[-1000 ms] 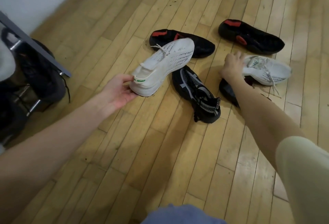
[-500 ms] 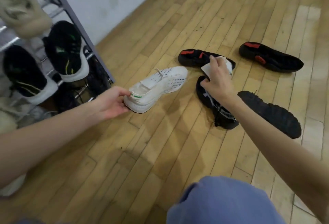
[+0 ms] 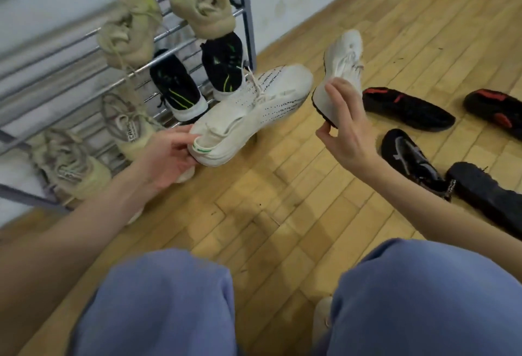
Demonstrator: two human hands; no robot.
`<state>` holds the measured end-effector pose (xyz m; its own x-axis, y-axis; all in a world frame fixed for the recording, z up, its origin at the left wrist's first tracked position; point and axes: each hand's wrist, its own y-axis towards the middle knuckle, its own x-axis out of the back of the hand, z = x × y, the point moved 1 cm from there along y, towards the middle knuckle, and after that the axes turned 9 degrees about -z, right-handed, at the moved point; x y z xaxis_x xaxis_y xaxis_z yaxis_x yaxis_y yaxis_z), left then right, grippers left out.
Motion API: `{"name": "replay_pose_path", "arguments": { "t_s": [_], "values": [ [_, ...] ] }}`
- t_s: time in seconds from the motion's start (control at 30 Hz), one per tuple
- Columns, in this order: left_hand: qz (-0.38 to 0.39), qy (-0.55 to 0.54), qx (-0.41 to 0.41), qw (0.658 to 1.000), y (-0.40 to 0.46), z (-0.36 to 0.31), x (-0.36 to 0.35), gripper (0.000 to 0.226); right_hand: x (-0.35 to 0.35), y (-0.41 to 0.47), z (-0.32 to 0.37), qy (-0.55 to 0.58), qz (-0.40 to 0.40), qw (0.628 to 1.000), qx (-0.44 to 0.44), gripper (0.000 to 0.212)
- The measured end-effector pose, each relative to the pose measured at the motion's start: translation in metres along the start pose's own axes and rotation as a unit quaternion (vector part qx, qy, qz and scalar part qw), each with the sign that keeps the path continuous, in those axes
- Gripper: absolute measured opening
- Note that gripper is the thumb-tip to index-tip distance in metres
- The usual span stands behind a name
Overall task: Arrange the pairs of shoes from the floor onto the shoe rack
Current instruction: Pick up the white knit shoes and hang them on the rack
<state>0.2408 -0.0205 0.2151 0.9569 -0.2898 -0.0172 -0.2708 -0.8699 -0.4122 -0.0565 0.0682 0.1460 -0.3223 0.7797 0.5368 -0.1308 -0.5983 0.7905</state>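
My left hand [image 3: 166, 158] grips the heel of a white knit sneaker [image 3: 254, 109] with a green heel tab, held just in front of the metal shoe rack [image 3: 84, 44]. My right hand [image 3: 344, 132] pinches the heel of the matching white sneaker [image 3: 343, 64], lifted toe-up in the air to the right of the first one. On the rack sit two beige sneakers [image 3: 132, 27] on an upper rail, a black pair with green stripes [image 3: 180, 87] below, and two more beige sneakers [image 3: 70, 166] at lower left.
Two black shoes with red soles [image 3: 406, 108] lie upside down on the wooden floor at right. A black patterned shoe [image 3: 409, 160] and its overturned mate [image 3: 485, 197] lie nearer me. My knees in blue trousers [image 3: 169, 299] fill the bottom. A white wall stands behind the rack.
Both white sneakers have moved left toward the rack. My right hand has lifted its sneaker off the floor and turned it toe-up. The view has swung left, showing the rack.
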Motion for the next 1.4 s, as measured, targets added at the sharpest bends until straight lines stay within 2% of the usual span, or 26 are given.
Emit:
{"name": "replay_pose_path", "arguments": {
  "t_s": [0.13,0.2,0.3,0.43,0.5,0.57,0.6,0.63,0.73,0.8,0.83,0.9,0.93,1.07,1.13,1.17,1.23,1.33,1.4],
  "values": [
    [0.029,-0.057,-0.043,0.997,-0.020,-0.013,0.029,0.044,-0.003,0.021,0.028,0.042,-0.064,0.994,0.077,0.065],
    [0.040,-0.097,-0.061,0.993,-0.029,-0.020,0.037,0.049,-0.005,0.034,0.039,0.061,-0.085,0.988,0.112,0.064],
    [0.025,-0.136,-0.077,0.987,-0.041,-0.028,0.052,0.036,-0.010,0.053,0.058,0.076,-0.094,0.980,0.159,0.059],
    [-0.015,-0.210,-0.103,0.972,-0.055,-0.036,0.082,0.063,-0.021,0.078,0.084,0.099,-0.106,0.966,0.212,0.053],
    [-0.032,-0.219,-0.119,0.968,-0.067,-0.041,0.093,0.055,-0.028,0.089,0.099,0.122,-0.114,0.956,0.240,0.052],
    [-0.092,-0.228,-0.130,0.961,-0.080,-0.043,0.102,0.017,-0.036,0.096,0.114,0.140,-0.125,0.945,0.267,0.052],
    [-0.120,-0.230,-0.136,0.956,-0.085,-0.041,0.109,0.011,-0.039,0.097,0.122,0.148,-0.127,0.940,0.280,0.051],
    [-0.149,-0.223,-0.134,0.954,-0.089,-0.037,0.115,0.022,-0.043,0.095,0.129,0.156,-0.127,0.934,0.295,0.050],
    [-0.207,-0.237,-0.102,0.944,-0.106,-0.019,0.135,0.016,-0.055,0.082,0.148,0.179,-0.115,0.914,0.347,0.054],
    [-0.212,-0.249,-0.090,0.941,-0.119,-0.003,0.147,0.011,-0.062,0.071,0.159,0.192,-0.103,0.897,0.384,0.052],
    [-0.211,-0.263,-0.090,0.937,-0.127,0.003,0.152,0.014,-0.066,0.066,0.164,0.196,-0.100,0.890,0.399,0.050],
    [-0.210,-0.293,-0.090,0.929,-0.140,0.021,0.163,0.040,-0.072,0.057,0.173,0.206,-0.095,0.880,0.418,0.051],
    [-0.217,-0.303,-0.095,0.923,-0.147,0.028,0.168,0.041,-0.075,0.054,0.178,0.212,-0.092,0.873,0.428,0.049],
    [-0.250,-0.305,-0.107,0.913,-0.165,0.047,0.182,0.027,-0.087,0.039,0.193,0.243,-0.052,0.845,0.473,0.043],
    [-0.270,-0.315,-0.112,0.903,-0.165,0.049,0.192,0.034,-0.093,0.037,0.200,0.251,-0.027,0.836,0.487,0.042],
    [-0.277,-0.321,-0.115,0.898,-0.163,0.047,0.195,0.033,-0.096,0.038,0.204,0.252,-0.017,0.833,0.492,0.041],
    [-0.311,-0.287,-0.121,0.898,-0.160,0.040,0.193,0.015,-0.103,0.045,0.214,0.252,-0.004,0.831,0.496,0.041],
    [-0.330,-0.319,-0.152,0.875,-0.150,0.025,0.184,0.034,-0.116,0.066,0.232,0.240,0.016,0.839,0.488,0.046],
    [-0.341,-0.338,-0.166,0.862,-0.140,0.013,0.183,0.026,-0.127,0.085,0.244,0.215,0.023,0.848,0.485,0.054]
  ]
}}
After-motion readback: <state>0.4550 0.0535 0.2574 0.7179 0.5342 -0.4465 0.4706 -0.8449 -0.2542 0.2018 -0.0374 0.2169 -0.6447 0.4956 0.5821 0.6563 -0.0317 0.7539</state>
